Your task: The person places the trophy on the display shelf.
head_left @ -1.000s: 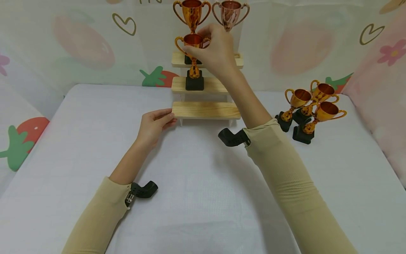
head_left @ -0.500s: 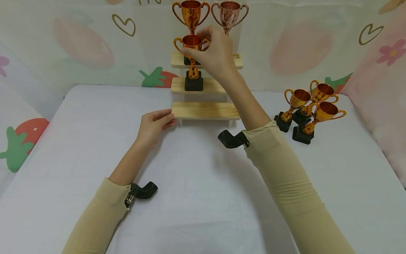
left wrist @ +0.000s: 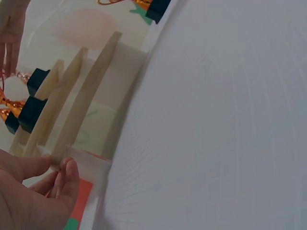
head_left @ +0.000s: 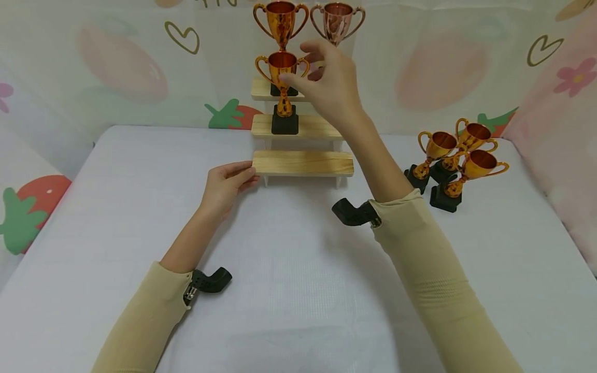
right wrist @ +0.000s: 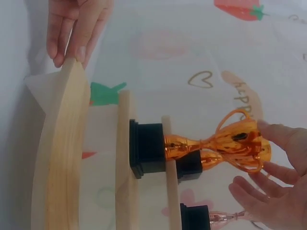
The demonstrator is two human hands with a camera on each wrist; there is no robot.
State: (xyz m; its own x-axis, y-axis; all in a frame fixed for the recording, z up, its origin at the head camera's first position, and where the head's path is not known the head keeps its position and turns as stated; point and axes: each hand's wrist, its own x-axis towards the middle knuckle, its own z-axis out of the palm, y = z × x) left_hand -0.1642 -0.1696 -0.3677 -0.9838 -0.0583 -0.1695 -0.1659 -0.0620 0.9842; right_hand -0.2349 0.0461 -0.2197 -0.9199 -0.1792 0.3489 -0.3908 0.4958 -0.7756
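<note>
My left hand (head_left: 221,189) pinches the left end of the lowest wooden step of a three-tier display stand (head_left: 303,163); the left wrist view shows thumb and fingers on that end. A gold trophy cup (head_left: 283,93) with a black base stands upright on the middle step, toward its left. Around its right side my right hand (head_left: 333,85) has its fingers spread, thumb near the cup. In the right wrist view the right hand (right wrist: 280,179) is loosely parted beside the cup's rim, gripping nothing. On the top step are another gold trophy (head_left: 281,23) and a rose-pink trophy (head_left: 338,22).
Several gold trophies (head_left: 480,163) with black bases stand close together at the right of the white-covered table (head_left: 289,290). A printed backdrop (head_left: 396,31) with strawberries and hearts hangs right behind the stand.
My right hand has loosened its grip on the middle-step trophy and shifted slightly right, its fingers parting. The trophy stays on the step. The left hand keeps its hold.
</note>
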